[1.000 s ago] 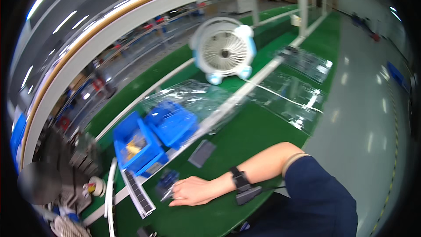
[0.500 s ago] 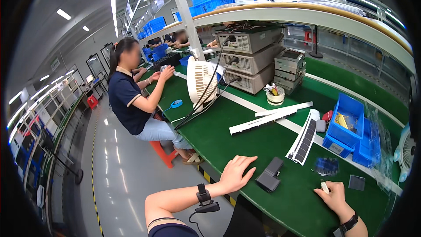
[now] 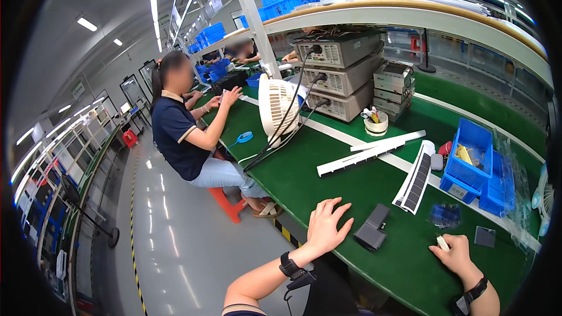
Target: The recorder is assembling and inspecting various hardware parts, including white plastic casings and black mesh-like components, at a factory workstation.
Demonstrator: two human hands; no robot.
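Note:
My left hand point(image 3: 329, 226) rests at the front edge of the green table, its fingers spread and nothing in them. Just right of it lies a black rectangular device point(image 3: 372, 227) with a notched shape, apart from the fingertips. My right hand point(image 3: 457, 253) is closed around a small white handheld piece point(image 3: 442, 243) with a thin tip; its exact kind is too small to tell. Beyond that hand lies a stack of dark blue glossy film pieces point(image 3: 446, 215). A flat dark square plate point(image 3: 485, 236) is to the right. A white sheet with black label strips point(image 3: 417, 180) lies farther back.
Blue bins point(image 3: 467, 153) with small parts stand at the right, beside clear plastic bags point(image 3: 518, 199). White strips point(image 3: 369, 155) lie mid-table. Behind are a cream fan point(image 3: 278, 107), stacked grey instruments point(image 3: 339, 76) and a pot of tools point(image 3: 376, 123). A co-worker point(image 3: 181, 123) sits at left.
The view has shifted slightly, so the table and its things appear farther right. My left hand's fingers now point more away from me. My right hand keeps its hold on the white piece.

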